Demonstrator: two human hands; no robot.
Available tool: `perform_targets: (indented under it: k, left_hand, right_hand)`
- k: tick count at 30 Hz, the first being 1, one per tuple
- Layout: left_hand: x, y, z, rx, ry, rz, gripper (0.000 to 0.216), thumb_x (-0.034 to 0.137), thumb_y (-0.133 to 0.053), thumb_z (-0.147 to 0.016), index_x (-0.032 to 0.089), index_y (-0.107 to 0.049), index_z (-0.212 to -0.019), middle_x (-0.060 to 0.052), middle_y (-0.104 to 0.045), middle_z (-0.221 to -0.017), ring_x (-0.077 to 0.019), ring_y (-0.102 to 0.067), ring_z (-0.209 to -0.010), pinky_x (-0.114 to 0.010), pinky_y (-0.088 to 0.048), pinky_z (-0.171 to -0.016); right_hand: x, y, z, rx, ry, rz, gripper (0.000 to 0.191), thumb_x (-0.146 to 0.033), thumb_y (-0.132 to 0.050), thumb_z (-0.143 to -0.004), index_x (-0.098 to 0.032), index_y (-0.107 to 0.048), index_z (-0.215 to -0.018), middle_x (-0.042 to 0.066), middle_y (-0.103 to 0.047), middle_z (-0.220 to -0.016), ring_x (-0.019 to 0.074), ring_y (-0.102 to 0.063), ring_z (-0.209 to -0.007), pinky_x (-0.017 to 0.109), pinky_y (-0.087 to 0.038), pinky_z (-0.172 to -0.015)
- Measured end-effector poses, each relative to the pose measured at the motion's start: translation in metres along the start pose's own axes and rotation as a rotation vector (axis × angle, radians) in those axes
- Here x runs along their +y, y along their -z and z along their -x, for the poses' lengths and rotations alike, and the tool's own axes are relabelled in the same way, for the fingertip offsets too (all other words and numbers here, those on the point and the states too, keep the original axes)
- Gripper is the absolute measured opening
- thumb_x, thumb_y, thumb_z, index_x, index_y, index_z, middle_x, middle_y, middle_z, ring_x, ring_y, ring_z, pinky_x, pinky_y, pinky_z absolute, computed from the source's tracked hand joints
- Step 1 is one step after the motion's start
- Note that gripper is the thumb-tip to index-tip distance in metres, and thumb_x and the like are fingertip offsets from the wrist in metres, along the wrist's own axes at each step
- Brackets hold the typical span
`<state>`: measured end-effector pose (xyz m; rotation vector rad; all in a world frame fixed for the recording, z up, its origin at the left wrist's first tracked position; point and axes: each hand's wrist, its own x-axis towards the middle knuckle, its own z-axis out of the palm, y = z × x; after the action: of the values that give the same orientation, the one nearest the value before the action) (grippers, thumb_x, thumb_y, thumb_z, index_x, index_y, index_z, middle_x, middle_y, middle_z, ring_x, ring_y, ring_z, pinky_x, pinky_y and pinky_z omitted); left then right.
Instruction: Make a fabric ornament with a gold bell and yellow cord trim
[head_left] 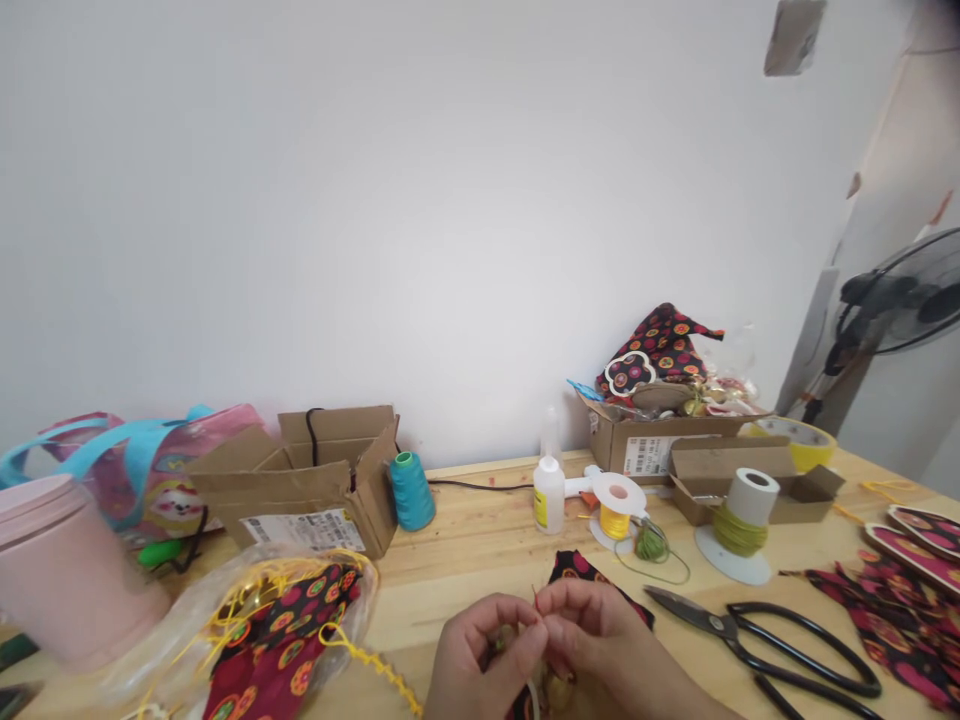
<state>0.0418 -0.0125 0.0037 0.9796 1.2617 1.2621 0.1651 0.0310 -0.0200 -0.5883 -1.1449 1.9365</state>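
Note:
My left hand [487, 655] and my right hand [600, 640] meet at the front middle of the table, thumbs and fingertips pinched together. A thin red cord [535, 597] pokes up between the fingertips, and both hands grip it. Under the fingers, partly hidden, are a gold-coloured piece [559, 692] and some dark patterned material. Just behind my right hand lies a dark flowered cloth [577, 567]. To the right rest black-handled scissors [731, 628], their blades pointing toward the cloth.
A glue bottle [549, 497], a yellow thread spool [615, 522] and a green cord spool [739, 530] stand behind. Left are a teal thread cone [412, 492], a cardboard box [300, 490], a pink bin [75, 580] and a bag of patterned cloth [277, 635]. A filled box [622, 445] sits back right.

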Motion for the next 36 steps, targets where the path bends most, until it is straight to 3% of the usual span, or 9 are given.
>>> perform_targets:
  k: [8, 12, 15, 18, 24, 29, 36]
  left_hand:
    - [0.0, 0.004, -0.003, 0.02, -0.011, 0.027, 0.035, 0.046, -0.07, -0.05, 0.015, -0.058, -0.061, 0.011, -0.034, -0.038, -0.0012, -0.017, -0.034, -0.016, -0.013, -0.034]
    - [-0.002, 0.009, -0.006, -0.042, 0.0, -0.001, 0.037, 0.048, -0.067, -0.054, 0.014, -0.056, -0.064, 0.011, -0.032, -0.038, -0.0011, -0.016, -0.033, -0.017, -0.011, -0.034]
    - [-0.006, 0.013, -0.007, -0.137, 0.003, 0.1, 0.034, 0.043, -0.064, -0.061, 0.014, -0.058, -0.077, 0.011, -0.032, -0.041, -0.0015, -0.015, -0.034, -0.018, -0.009, -0.035]
    - [-0.009, 0.014, -0.008, -0.167, -0.004, 0.15, 0.031, 0.038, -0.058, -0.067, 0.013, -0.06, -0.084, 0.008, -0.038, -0.048, -0.0033, -0.025, -0.038, -0.019, -0.015, -0.038]
    - [-0.008, 0.011, -0.006, -0.127, -0.074, -0.012, 0.038, 0.04, -0.054, -0.073, 0.014, -0.058, -0.1, 0.001, -0.053, -0.063, -0.0093, -0.044, -0.055, -0.023, -0.034, -0.055]
    - [-0.007, 0.01, -0.007, -0.147, -0.079, 0.13, 0.042, 0.036, -0.054, -0.074, 0.014, -0.046, -0.109, 0.0, -0.057, -0.062, -0.0102, -0.046, -0.056, -0.023, -0.035, -0.055]
    - [-0.007, 0.007, -0.007, -0.122, -0.059, 0.148, 0.041, 0.036, -0.056, -0.073, 0.015, -0.045, -0.106, 0.001, -0.058, -0.06, -0.0102, -0.047, -0.056, -0.023, -0.034, -0.056]
  right_hand:
    - [-0.002, 0.002, 0.003, -0.052, -0.042, 0.038, 0.021, -0.033, -0.071, -0.058, -0.014, -0.068, -0.068, -0.002, -0.055, -0.05, 0.0036, -0.042, -0.042, 0.017, -0.03, -0.043]
    - [0.001, 0.002, 0.003, -0.021, -0.048, 0.026, 0.021, -0.031, -0.074, -0.055, -0.015, -0.068, -0.067, -0.003, -0.056, -0.049, 0.0039, -0.044, -0.041, 0.016, -0.031, -0.042]
    - [0.0, 0.002, 0.004, 0.057, -0.04, 0.002, 0.021, -0.029, -0.075, -0.053, -0.014, -0.066, -0.065, -0.003, -0.056, -0.047, 0.005, -0.045, -0.04, 0.017, -0.032, -0.04]
    - [-0.004, 0.002, 0.004, 0.127, -0.038, 0.025, 0.02, -0.029, -0.075, -0.054, -0.013, -0.064, -0.063, -0.001, -0.059, -0.051, 0.0055, -0.047, -0.044, 0.017, -0.034, -0.043]
    - [-0.013, 0.002, 0.002, 0.247, 0.012, 0.112, 0.024, -0.03, -0.075, -0.053, -0.013, -0.06, -0.061, -0.002, -0.058, -0.05, 0.0056, -0.045, -0.043, 0.018, -0.033, -0.043]
    - [-0.016, -0.003, 0.008, 0.31, 0.138, 0.194, 0.029, -0.03, -0.075, -0.053, -0.016, -0.056, -0.07, -0.001, -0.061, -0.054, 0.0084, -0.049, -0.048, 0.02, -0.035, -0.047]
    - [-0.015, -0.006, 0.011, 0.309, 0.149, 0.332, 0.028, -0.033, -0.071, -0.058, -0.017, -0.052, -0.071, 0.0, -0.063, -0.056, 0.011, -0.051, -0.049, 0.021, -0.033, -0.045]
